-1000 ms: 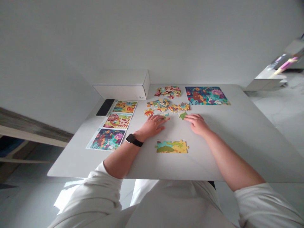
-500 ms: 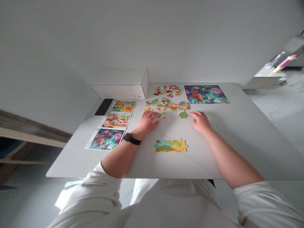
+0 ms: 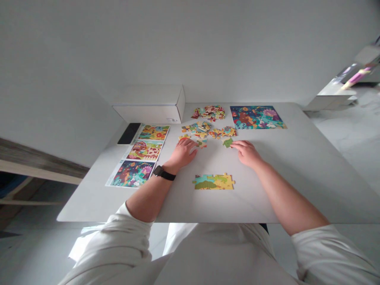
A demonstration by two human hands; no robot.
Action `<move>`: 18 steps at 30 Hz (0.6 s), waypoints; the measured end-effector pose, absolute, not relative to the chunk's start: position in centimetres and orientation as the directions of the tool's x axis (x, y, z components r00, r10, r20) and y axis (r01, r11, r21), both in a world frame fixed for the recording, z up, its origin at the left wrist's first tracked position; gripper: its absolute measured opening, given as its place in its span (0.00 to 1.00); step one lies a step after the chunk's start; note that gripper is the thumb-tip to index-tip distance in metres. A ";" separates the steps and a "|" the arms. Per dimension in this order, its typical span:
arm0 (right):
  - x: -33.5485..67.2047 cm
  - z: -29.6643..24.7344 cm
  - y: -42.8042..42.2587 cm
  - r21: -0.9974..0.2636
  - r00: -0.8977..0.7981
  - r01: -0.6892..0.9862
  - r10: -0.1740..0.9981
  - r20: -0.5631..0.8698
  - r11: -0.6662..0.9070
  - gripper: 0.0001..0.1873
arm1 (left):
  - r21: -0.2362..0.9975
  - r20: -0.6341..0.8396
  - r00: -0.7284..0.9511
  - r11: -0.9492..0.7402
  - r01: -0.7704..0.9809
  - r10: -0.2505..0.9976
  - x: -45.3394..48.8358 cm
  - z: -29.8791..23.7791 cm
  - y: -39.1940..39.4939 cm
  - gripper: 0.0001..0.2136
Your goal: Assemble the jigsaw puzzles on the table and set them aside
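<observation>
My left hand (image 3: 184,152) lies palm down with its fingers stretched out, over an orange and yellow puzzle piece (image 3: 184,137) that it partly covers. Just beyond its fingertips is a pale puzzle piece with a green patch (image 3: 202,142). On the right, my right hand (image 3: 248,152) reaches inward, its extended fingertips touching the right edge of a green puzzle piece (image 3: 227,142) on the table. The thumb stays apart from that piece. Nearer me, a joined strip of puzzle pieces (image 3: 214,182) in blue, green and yellow lies between my forearms.
Loose pieces sit in a near pile (image 3: 202,127) and a far pile (image 3: 211,113). A finished-looking dark picture (image 3: 257,117) lies at the back right. To the left are a sheet of pictures (image 3: 144,151), a black phone (image 3: 129,133) and a white box (image 3: 148,113).
My right hand has moved a little left, and its fingertips now touch the green puzzle piece. My left hand has barely shifted.
</observation>
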State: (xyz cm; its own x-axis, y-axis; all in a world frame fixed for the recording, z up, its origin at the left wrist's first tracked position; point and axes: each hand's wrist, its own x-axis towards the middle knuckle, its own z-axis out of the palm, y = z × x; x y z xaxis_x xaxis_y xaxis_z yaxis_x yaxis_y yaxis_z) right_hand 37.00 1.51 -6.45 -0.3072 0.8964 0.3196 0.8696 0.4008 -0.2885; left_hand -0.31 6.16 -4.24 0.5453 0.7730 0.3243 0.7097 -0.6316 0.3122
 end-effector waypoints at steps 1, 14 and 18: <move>37.0 -6.3 1.4 -0.269 -0.300 0.883 0.904 0.306 0.384 0.30 | 0.321 0.317 0.560 -0.642 0.696 0.765 -0.3 -4.2 6.2 0.15; 37.2 -5.6 1.2 -0.258 -0.198 0.919 0.914 0.354 0.299 0.27 | 0.296 0.304 0.407 -0.491 0.819 0.862 -0.2 -4.1 6.1 0.13; 37.0 -5.5 1.3 -0.287 -0.211 0.896 0.894 0.395 0.338 0.26 | 0.268 0.247 0.303 -0.365 0.891 0.921 -0.4 -3.7 5.9 0.12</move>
